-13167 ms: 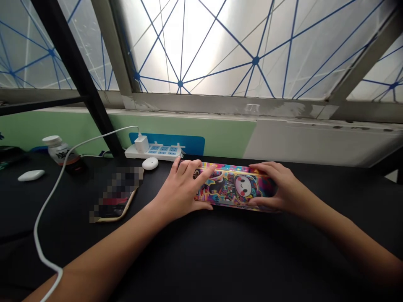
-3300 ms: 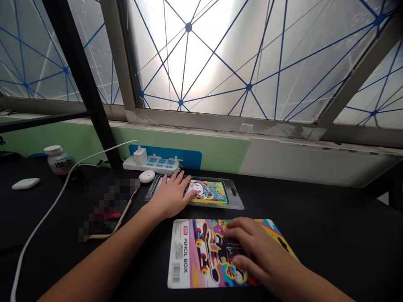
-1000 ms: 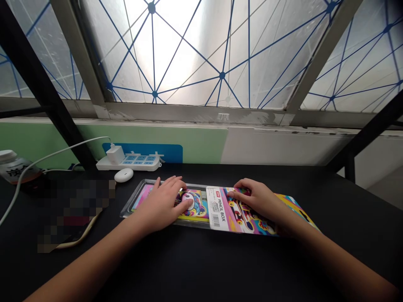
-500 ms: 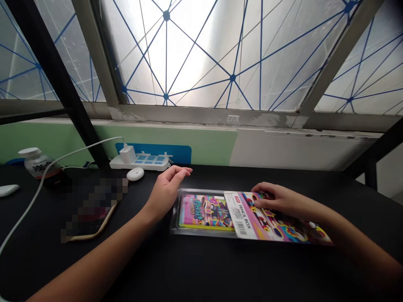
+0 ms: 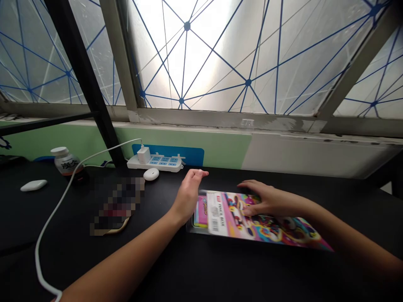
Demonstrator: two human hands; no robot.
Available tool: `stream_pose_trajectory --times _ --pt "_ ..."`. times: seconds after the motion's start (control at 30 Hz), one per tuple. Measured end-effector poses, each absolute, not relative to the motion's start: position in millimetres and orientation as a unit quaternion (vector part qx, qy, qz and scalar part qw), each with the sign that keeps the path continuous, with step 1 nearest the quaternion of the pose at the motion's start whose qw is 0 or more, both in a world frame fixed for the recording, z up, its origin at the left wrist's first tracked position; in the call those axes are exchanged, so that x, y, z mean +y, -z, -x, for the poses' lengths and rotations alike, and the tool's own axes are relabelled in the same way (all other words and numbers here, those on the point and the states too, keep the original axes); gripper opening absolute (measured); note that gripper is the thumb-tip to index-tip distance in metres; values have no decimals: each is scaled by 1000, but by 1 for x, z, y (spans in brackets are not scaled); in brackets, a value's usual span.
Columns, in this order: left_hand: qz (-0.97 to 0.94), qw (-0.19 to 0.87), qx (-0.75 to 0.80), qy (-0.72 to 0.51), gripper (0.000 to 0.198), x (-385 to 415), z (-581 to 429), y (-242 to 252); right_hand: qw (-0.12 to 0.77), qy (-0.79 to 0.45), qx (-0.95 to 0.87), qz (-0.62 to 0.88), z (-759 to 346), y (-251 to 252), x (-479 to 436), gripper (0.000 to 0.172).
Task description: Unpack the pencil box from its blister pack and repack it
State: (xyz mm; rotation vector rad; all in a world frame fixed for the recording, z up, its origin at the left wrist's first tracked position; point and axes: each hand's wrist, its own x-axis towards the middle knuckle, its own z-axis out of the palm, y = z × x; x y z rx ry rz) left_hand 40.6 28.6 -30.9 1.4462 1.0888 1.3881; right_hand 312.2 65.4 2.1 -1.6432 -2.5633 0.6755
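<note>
A colourful printed card marked as a pencil box insert lies flat on the black table, covering most of a clear plastic tray that holds a bright pencil box. My right hand lies flat on the card, fingers stretched out and pressing on it. My left hand stands on its edge against the tray's left end, fingers straight and together, holding nothing.
A white power strip with a charger and white cable sits by the wall. Near it lie a white oval case, a bottle, another white case and a blurred-out flat item. A black post rises at left.
My right hand has slid the card leftward over the tray, so less of the pencil box shows. My left hand moved from the box top to the tray's left end.
</note>
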Motion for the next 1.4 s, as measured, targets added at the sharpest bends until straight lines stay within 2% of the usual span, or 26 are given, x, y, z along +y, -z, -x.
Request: stream_pose_trajectory --times 0.1,0.2,0.27,0.37,0.43,0.5,0.57,0.63,0.7,0.77,0.8,0.87,0.93,1.0,1.07,1.2,1.27,1.33,1.4 --pt "-647 372 470 -472 41 29 -35 28 14 -183 -876 447 -249 -9 61 66" --pt "-767 238 491 -337 30 31 -26 25 13 -109 -915 389 -207 -11 58 43" --pt "-816 134 494 -267 32 33 -21 24 25 -58 -920 386 -196 -13 58 40" --pt "-835 54 505 -210 41 33 -17 24 29 -35 -913 406 -210 -19 61 52" --pt "-839 20 505 -199 47 32 -17 24 34 -48 -900 432 -235 -21 62 61" --pt "-839 -29 501 -210 49 31 -20 21 53 -66 -881 466 -265 -17 59 62" --pt "-843 -80 479 -231 44 27 -23 16 88 -49 -862 497 -294 -10 52 52" --pt "-853 -129 435 -257 34 20 -27 8 165 19 -854 493 -313 -3 38 43" --pt "-863 -172 386 -278 27 11 -31 0 255 102 -855 440 -320 0 21 31" --pt "-866 -198 364 -280 19 4 -34 -5 299 167 -863 371 -314 1 6 17" --pt "-872 -196 362 -266 14 1 -35 -5 291 193 -872 344 -308 3 0 12" --pt "-895 -157 355 -218 4 -3 -38 -2 239 240 -888 311 -293 11 -9 13" --pt "-920 -97 339 -171 7 -4 -41 4 180 269 -898 299 -280 22 -14 14" --pt "-933 -45 326 -147 17 -3 -43 8 134 253 -908 307 -273 30 -17 8" --pt "-933 -6 328 -146 28 -2 -44 9 106 177 -923 325 -275 28 -18 17" --pt "-907 11 374 -195 27 9 -38 13 95 -76 -920 374 -301 3 -4 22" --pt "-889 4 415 -192 43 17 -34 19 111 -155 -886 422 -320 -4 11 33" --pt "-878 23 450 -162 65 24 -30 25 117 -164 -852 484 -335 -1 28 53" --pt "-869 56 470 -147 75 27 -27 27 100 -175 -831 518 -345 7 41 68"
